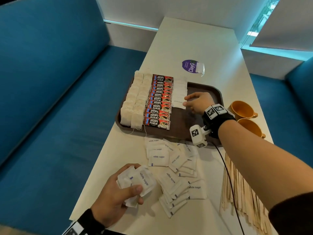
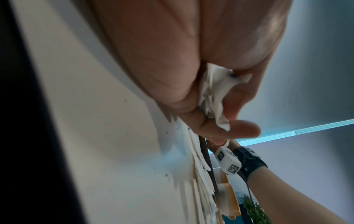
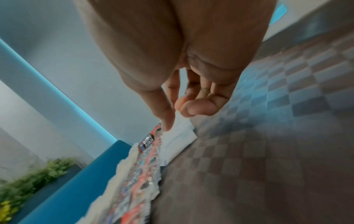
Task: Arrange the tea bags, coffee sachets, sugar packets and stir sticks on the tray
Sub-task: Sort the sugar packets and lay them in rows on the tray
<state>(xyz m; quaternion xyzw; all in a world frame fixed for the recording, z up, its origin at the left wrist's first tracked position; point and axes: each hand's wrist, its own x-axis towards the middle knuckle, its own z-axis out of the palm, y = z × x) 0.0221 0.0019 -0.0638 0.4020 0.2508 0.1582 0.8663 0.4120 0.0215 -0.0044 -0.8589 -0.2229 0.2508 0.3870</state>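
A brown tray (image 1: 218, 92) carries two columns of tea bags (image 1: 133, 102), a column of red coffee sachets (image 1: 159, 102) and a shorter column of white sugar packets (image 1: 180, 89). My right hand (image 1: 185, 100) is over the tray, thumb and index tips touching the right edge of the nearest sugar packet (image 3: 182, 131), which lies flat. My left hand (image 1: 136, 178) grips a bunch of sugar packets (image 1: 147, 182) near the table's front edge; the left wrist view shows that bunch (image 2: 212, 94) pinched between thumb and fingers. Loose sugar packets (image 1: 172, 167) lie between tray and left hand. Wooden stir sticks (image 1: 237, 192) lie under my right forearm.
Two orange cups (image 1: 242, 109) stand right of the tray. A purple round sticker (image 1: 189, 66) and a small white bag (image 1: 199, 67) lie behind it. Blue bench seats flank the narrow white table. The tray's right half (image 1: 184, 122) is bare.
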